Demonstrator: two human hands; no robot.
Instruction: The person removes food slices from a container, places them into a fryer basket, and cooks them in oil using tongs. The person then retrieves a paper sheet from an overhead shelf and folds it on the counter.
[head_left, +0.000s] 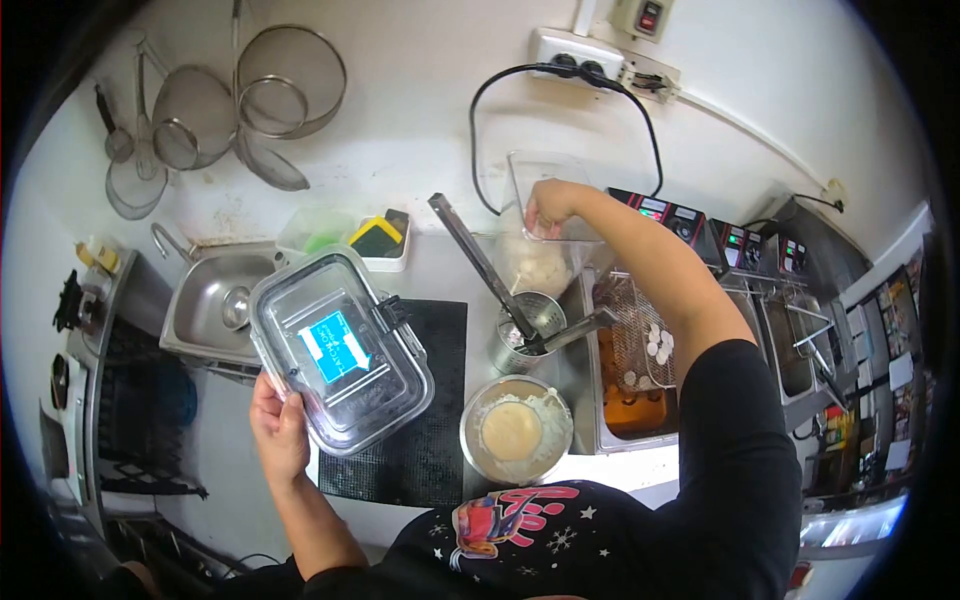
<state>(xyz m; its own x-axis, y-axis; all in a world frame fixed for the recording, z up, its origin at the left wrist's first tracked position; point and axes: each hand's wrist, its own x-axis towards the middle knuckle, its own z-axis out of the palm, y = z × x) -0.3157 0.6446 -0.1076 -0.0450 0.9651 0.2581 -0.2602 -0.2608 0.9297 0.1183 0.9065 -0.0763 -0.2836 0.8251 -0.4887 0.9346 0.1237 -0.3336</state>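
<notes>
clear lid (345, 350) over black mat (447, 400); sieves (300, 75) on white wall (415, 85)

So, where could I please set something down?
The black mat is bare between the held plasticware and metal bowl, as is the counter between white tray and long handle. It is crowded around the canister, hemmed by bowl, clear bin and fryer.

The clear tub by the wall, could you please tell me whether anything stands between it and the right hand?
Nothing visible does: the right hand is right at the clear tub. The long metal utensil rises to the left, apart from the hand.
</notes>
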